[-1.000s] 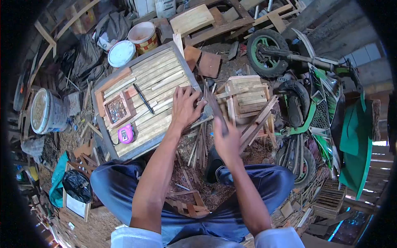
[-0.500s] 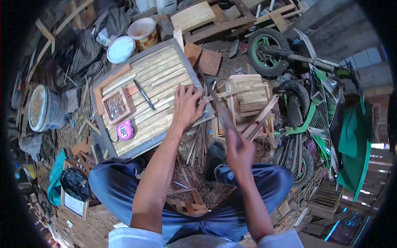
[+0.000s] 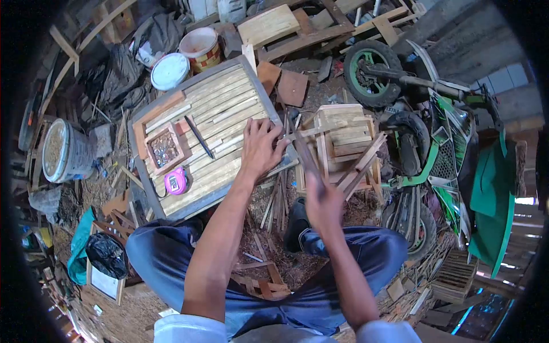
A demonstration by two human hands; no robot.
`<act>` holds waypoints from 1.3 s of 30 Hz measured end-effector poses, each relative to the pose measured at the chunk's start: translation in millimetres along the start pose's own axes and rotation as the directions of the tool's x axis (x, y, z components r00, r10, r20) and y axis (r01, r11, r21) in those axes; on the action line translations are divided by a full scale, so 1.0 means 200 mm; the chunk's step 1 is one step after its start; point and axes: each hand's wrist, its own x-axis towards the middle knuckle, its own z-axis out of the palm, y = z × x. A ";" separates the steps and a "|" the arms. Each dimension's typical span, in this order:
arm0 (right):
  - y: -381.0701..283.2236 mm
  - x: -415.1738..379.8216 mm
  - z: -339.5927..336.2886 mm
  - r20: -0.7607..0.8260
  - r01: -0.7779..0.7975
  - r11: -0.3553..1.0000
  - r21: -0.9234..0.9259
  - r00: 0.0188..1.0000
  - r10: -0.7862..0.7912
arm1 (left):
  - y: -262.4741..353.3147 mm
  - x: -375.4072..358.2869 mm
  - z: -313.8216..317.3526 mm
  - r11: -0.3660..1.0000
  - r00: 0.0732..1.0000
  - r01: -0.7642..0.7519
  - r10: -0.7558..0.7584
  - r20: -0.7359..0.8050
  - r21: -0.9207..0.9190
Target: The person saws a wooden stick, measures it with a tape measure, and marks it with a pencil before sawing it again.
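My left hand (image 3: pixel 260 150) lies flat, fingers spread, on the near right corner of a slatted wooden tabletop (image 3: pixel 194 108), pinning a thin wooden stick at its edge. My right hand (image 3: pixel 324 204) grips the handle of a long dark blade (image 3: pixel 302 150) that points up and away toward the left hand's fingertips. The blade's tip sits close to the stick at the table's right edge; whether it touches is unclear.
On the tabletop lie a small tray of nails (image 3: pixel 164 150), a dark pencil (image 3: pixel 199 137) and a pink tape measure (image 3: pixel 175 182). A small slatted wooden crate (image 3: pixel 340 137) stands right of the table, with a green motorbike (image 3: pixel 434 137) beyond. Buckets (image 3: pixel 63 151) and offcuts crowd the floor.
My right hand first drew the blade back toward me, then moved up and slightly left again. My left hand stayed pressed on the table corner.
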 end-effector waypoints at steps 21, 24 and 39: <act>-0.08 0.09 0.02 0.023 0.030 0.999 -0.018 0.999 -0.029 | -0.01 0.01 -0.01 1.000 1.000 -0.008 0.008 -0.009 0.027; -0.03 -0.32 -0.27 0.018 -0.003 0.994 -0.112 1.000 0.005 | -0.01 0.01 -0.02 0.999 0.999 -0.038 0.038 -0.012 0.011; 0.03 0.05 0.02 0.010 -0.020 0.999 0.040 1.000 0.019 | 0.00 -0.02 -0.03 0.995 0.993 -0.102 0.101 0.056 0.011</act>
